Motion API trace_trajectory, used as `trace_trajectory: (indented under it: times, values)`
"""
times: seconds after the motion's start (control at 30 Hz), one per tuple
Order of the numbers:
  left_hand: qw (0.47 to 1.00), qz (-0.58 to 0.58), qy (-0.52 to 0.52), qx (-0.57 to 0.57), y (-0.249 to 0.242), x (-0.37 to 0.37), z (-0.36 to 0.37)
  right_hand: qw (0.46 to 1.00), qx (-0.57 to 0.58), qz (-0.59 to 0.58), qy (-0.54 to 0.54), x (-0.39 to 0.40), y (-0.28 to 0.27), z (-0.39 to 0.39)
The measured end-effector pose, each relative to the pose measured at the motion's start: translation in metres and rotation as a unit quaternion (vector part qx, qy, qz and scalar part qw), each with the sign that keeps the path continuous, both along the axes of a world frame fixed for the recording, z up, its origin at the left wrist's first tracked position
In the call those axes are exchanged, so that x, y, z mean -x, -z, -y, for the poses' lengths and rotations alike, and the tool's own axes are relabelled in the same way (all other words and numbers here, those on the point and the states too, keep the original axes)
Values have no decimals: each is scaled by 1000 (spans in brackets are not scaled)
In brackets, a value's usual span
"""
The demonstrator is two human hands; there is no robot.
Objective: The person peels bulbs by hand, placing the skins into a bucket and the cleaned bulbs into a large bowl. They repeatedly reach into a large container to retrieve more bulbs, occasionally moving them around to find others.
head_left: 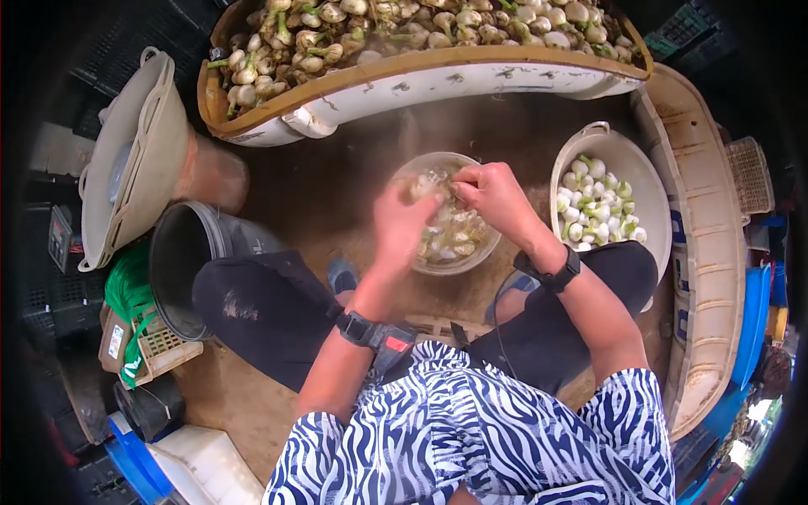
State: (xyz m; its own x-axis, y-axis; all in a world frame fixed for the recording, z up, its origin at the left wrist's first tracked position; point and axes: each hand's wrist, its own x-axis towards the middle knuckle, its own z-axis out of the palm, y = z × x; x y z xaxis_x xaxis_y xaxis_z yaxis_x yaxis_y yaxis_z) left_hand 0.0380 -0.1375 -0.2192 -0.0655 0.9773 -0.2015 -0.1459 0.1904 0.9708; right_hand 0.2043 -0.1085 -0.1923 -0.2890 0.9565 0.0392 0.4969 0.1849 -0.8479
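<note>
My left hand (406,220) is curled around a pale round bulb (423,183), like an onion or garlic, over a round bowl (459,270). Motion blurs its fingers a little. Close beside it, my right hand (498,200) pinches with thumb and forefinger near the bulb; what sits in the pinch is too small to make out. Inside the bowl lie pale peelings and bits (450,240). To the right, a white tub (652,181) holds many clean white bulbs (598,202) with short green stems.
Beyond the bowl, a long trough (438,67) is heaped with unpeeled, soil-stained bulbs (337,50). On the left are stacked pale tubs (130,160), a dark bucket (181,261) and green netting (130,286). A ribbed beige panel (703,244) stands at the right.
</note>
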Motion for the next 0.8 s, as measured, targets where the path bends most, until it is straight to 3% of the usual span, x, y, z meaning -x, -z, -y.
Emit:
trace_trajectory:
  times: [0.1,0.17,0.23,0.33,0.4,0.47,0.5,0.53,0.6,0.63,0.73,0.8]
  values:
    - [999,-40,-20,-5,2,-8,2,999,-45,15,1,1,6,4]
    - [998,-56,-15,0,0,-12,4,985,-137,89,46,2,10,8]
    - [997,-72,-15,3,-5,-13,5,987,-132,71,54,1,8,10]
    - [999,-15,16,39,-9,-4,7,994,-89,10,58,-2,9,10]
    - [977,171,109,68,-7,11,6,996,-51,-39,56,-8,13,5]
    - [969,186,144,75,-8,30,15,977,-133,125,108,-24,25,-10]
    - [948,268,156,72,-9,37,19,976,-48,202,64,-30,24,-15]
    - [920,348,167,65,-9,43,21,977,-51,198,61,-28,27,-13]
    - [931,324,153,74,-7,45,23,990,-124,66,13,-17,33,-4]
    - [938,303,146,85,-6,43,22,978,-202,55,-20,-10,34,-2]
    - [948,267,132,111,-5,36,19,977,-199,12,-80,7,9,12]
    - [942,273,153,116,-2,34,19,974,-191,45,-110,11,1,19]
